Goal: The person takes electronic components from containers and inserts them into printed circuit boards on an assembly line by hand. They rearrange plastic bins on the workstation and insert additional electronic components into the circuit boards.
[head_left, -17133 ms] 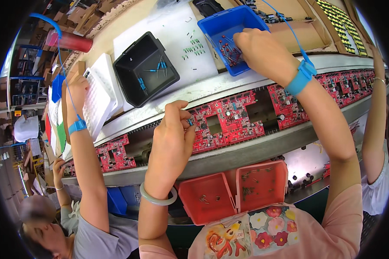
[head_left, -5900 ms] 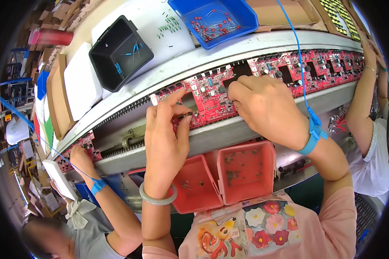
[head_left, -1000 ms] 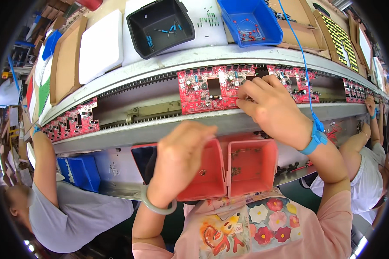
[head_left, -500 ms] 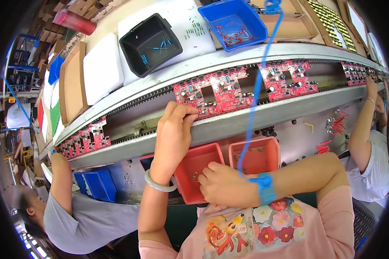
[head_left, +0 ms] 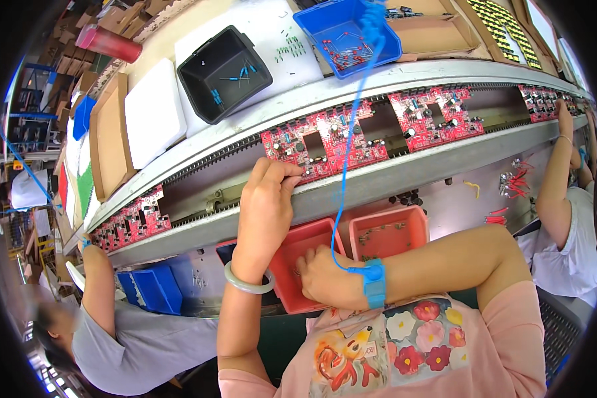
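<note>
My left hand (head_left: 266,202) is closed in a pinch at the near left corner of a red circuit board (head_left: 292,149). Whatever sits between its fingertips is too small to make out. That board lies on the conveyor rail (head_left: 371,174), right beside another red circuit board (head_left: 355,140). Lower down, my right hand (head_left: 331,278) reaches into the left red bin (head_left: 298,302), fingers curled and tips partly hidden. A blue wrist strap (head_left: 374,284) with a blue cord (head_left: 346,179) circles my right wrist. The right red bin (head_left: 389,232) holds small loose parts.
Beyond the rail stand a black bin (head_left: 224,74) with blue resistors and a blue bin (head_left: 348,40) with red-tipped parts. Co-workers sit left (head_left: 139,338) and right (head_left: 564,225). Red wire parts (head_left: 514,182) lie right of the bins. The cord crosses over the boards.
My right hand has shifted slightly left and deeper into the left red bin, its fingers more curled. The cord has swung left. My left hand stays at the board corner.
</note>
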`<action>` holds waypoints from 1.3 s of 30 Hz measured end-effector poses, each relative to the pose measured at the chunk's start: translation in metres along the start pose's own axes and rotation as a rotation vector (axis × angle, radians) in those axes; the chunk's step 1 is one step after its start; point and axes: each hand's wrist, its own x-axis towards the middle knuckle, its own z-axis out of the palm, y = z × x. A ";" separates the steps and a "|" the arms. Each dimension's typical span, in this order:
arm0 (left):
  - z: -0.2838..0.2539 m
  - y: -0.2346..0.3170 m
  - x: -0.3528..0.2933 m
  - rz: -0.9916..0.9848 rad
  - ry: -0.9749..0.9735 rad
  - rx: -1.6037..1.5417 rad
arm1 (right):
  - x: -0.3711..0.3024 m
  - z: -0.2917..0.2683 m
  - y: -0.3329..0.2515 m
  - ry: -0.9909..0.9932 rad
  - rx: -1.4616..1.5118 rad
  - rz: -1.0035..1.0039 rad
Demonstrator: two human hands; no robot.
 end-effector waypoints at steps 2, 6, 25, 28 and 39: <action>0.000 0.000 -0.001 0.001 -0.007 0.004 | 0.007 0.007 0.001 -0.043 0.118 -0.032; -0.003 0.000 -0.001 0.141 -0.063 0.195 | 0.007 0.003 0.006 -0.078 0.180 -0.106; 0.000 0.015 0.005 0.128 -0.137 0.301 | 0.019 0.008 0.005 0.008 0.143 -0.116; -0.006 0.011 0.005 0.113 -0.110 0.150 | 0.011 0.001 0.007 0.066 0.164 -0.095; -0.013 0.012 0.009 -0.212 -0.089 -0.098 | -0.005 -0.028 0.014 0.120 0.328 -0.089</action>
